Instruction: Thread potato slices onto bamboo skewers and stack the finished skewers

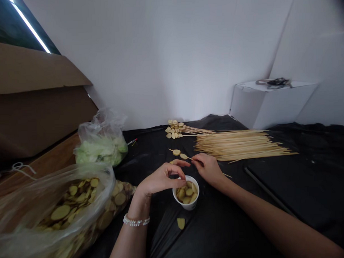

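Head view: a loose slice (181, 223) lies before the white cup (188, 207); over its left rim the left hand (164, 177) curves, thumb and fingers parted, gripping nothing; beyond the cup's right side, the right hand (208, 167) pinches a skewer (189, 158) bearing two slices (176, 152).

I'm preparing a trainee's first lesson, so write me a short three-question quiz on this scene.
1. Which hand holds the thin wooden skewer carrying two flat yellow slices?
2. True or false: a loose yellow slice lies on the black plastic sheet, nearer the camera than the round white cup.
3. Which lies to the picture's right of the cup?
A) brown cardboard box
B) spread of pale wooden sticks
C) clear plastic bag of pale green pieces

Key:
1. The right hand
2. True
3. B
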Demonstrator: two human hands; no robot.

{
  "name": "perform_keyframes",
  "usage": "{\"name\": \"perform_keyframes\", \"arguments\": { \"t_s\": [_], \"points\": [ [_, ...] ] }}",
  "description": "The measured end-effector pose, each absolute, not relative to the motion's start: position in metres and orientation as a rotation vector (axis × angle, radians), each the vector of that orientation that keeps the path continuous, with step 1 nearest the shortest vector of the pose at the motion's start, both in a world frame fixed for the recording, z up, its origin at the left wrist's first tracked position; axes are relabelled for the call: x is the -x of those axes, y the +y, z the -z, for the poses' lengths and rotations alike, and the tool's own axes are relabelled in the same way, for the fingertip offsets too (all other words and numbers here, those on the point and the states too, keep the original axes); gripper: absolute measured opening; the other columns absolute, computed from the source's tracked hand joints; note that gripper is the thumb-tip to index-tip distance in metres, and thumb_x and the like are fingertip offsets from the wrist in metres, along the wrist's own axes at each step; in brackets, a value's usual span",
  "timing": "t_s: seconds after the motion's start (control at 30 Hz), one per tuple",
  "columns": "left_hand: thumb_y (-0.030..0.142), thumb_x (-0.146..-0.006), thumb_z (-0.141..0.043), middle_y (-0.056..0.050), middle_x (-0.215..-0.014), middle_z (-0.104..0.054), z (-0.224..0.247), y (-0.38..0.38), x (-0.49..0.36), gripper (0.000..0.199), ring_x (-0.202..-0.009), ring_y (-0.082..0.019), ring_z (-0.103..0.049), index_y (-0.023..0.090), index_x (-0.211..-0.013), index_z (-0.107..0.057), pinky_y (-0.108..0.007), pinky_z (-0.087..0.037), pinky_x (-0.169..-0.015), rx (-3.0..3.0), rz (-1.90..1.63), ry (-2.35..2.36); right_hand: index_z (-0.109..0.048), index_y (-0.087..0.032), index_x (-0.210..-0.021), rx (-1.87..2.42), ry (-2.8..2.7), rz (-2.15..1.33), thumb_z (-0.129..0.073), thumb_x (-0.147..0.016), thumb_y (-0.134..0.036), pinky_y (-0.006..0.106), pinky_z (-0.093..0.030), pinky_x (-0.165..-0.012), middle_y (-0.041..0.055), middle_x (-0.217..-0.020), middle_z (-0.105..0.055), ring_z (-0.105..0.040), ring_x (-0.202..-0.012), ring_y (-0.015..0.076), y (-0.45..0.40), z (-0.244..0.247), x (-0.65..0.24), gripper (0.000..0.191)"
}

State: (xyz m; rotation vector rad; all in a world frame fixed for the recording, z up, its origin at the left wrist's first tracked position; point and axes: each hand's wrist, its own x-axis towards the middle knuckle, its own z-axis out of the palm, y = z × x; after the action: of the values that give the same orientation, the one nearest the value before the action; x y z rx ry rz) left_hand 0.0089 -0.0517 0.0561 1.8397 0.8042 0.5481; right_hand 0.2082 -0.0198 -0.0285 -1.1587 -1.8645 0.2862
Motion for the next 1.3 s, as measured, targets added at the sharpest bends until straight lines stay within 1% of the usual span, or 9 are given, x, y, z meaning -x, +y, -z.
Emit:
{"name": "perform_keyframes", "arguments": {
  "t_s": [0.1,0.2,0.47,0.63,0.8,0.97,1.03,1.2,1.3],
  "points": [
    [0.025,-0.069,-0.072,-0.01,-0.126,-0.055,-0.061,-0.055,-0.009,0.008,-0.124,-0.026,-0.045,0.02,-0.075,-0.072,-0.036,-0.034,-0.1,-1.975,-0.478,0.785,-0.066,-0.019,-0.078,1.164,-1.864,-0.308,-0.056,-0.082,-0.015,0.024,-0.039,-0.064,0.0019,-0.072,-0.062,-0.056,-0.069,0.0138,-0.02,0.028,-0.208,0.011],
    [0.023,-0.066,-0.073,-0.009,-0.125,-0.055,-0.063,-0.059,-0.009,0.012,-0.126,-0.027,-0.043,0.022,-0.078,-0.072,-0.036,-0.036,-0.099,-2.092,-0.407,0.851,-0.067,-0.019,-0.079,1.16,-1.867,-0.33,-0.056,-0.082,-0.015,0.024,-0.039,-0.066,0.0025,-0.075,-0.064,-0.057,-0.071,0.0141,-0.02,0.028,-0.207,0.012],
    [0.018,-0.065,-0.069,-0.006,-0.106,-0.065,-0.063,-0.062,-0.009,0.006,-0.12,-0.026,-0.048,0.023,-0.069,-0.068,-0.033,-0.039,-0.091,-2.2,-0.374,0.993,-0.067,-0.02,-0.08,1.144,-1.888,-0.326,-0.055,-0.083,-0.016,0.025,-0.04,-0.066,0.0023,-0.075,-0.063,-0.057,-0.071,0.0141,-0.018,0.031,-0.207,0.012],
    [0.02,-0.069,-0.068,-0.008,-0.115,-0.062,-0.062,-0.062,-0.008,0.001,-0.11,-0.024,-0.055,0.02,-0.068,-0.067,-0.031,-0.04,-0.09,-2.114,-0.372,1.035,-0.067,-0.019,-0.08,1.145,-1.885,-0.315,-0.056,-0.083,-0.016,0.025,-0.039,-0.066,0.0022,-0.074,-0.063,-0.057,-0.07,0.014,-0.017,0.033,-0.208,0.012],
    [0.026,-0.074,-0.067,-0.009,-0.114,-0.062,-0.066,-0.061,-0.006,0.006,-0.111,-0.022,-0.055,0.02,-0.073,-0.069,-0.031,-0.04,-0.091,-1.996,-0.475,0.93,-0.067,-0.02,-0.08,1.137,-1.886,-0.325,-0.056,-0.083,-0.016,0.025,-0.04,-0.067,0.0024,-0.075,-0.064,-0.057,-0.071,0.0142,-0.017,0.032,-0.207,0.012],
    [0.026,-0.063,-0.076,-0.006,-0.123,-0.059,-0.068,-0.062,-0.001,0.021,-0.113,-0.025,-0.053,0.027,-0.084,-0.074,-0.033,-0.038,-0.094,-2.148,-0.382,0.964,-0.067,-0.02,-0.08,1.138,-1.879,-0.317,-0.056,-0.082,-0.015,0.024,-0.039,-0.065,0.0019,-0.074,-0.063,-0.057,-0.07,0.0137,-0.017,0.033,-0.207,0.012],
    [0.023,-0.062,-0.075,-0.005,-0.116,-0.063,-0.067,-0.063,-0.001,0.02,-0.106,-0.023,-0.057,0.028,-0.082,-0.075,-0.03,-0.041,-0.089,-2.193,-0.327,0.995,-0.067,-0.02,-0.08,1.146,-1.883,-0.307,-0.056,-0.083,-0.015,0.024,-0.038,-0.064,0.0015,-0.073,-0.062,-0.056,-0.068,0.0133,-0.017,0.033,-0.207,0.012],
    [0.019,-0.065,-0.067,0.0,-0.082,-0.071,-0.061,-0.067,-0.004,0.017,-0.07,-0.015,-0.063,0.025,-0.078,-0.075,-0.02,-0.045,-0.066,-2.11,-0.323,1.029,-0.067,-0.02,-0.08,1.15,-1.895,-0.312,-0.056,-0.083,-0.015,0.024,-0.038,-0.064,0.0015,-0.073,-0.062,-0.055,-0.068,0.0135,-0.017,0.033,-0.207,0.012],
    [0.019,-0.067,-0.064,-0.001,-0.076,-0.072,-0.059,-0.066,-0.005,0.016,-0.068,-0.016,-0.064,0.024,-0.077,-0.076,-0.021,-0.046,-0.064,-2.073,-0.434,1.073,-0.067,-0.02,-0.08,1.144,-1.895,-0.316,-0.056,-0.083,-0.015,0.024,-0.038,-0.065,0.0017,-0.073,-0.062,-0.056,-0.07,0.0138,-0.017,0.033,-0.207,0.012]
  ]
}}
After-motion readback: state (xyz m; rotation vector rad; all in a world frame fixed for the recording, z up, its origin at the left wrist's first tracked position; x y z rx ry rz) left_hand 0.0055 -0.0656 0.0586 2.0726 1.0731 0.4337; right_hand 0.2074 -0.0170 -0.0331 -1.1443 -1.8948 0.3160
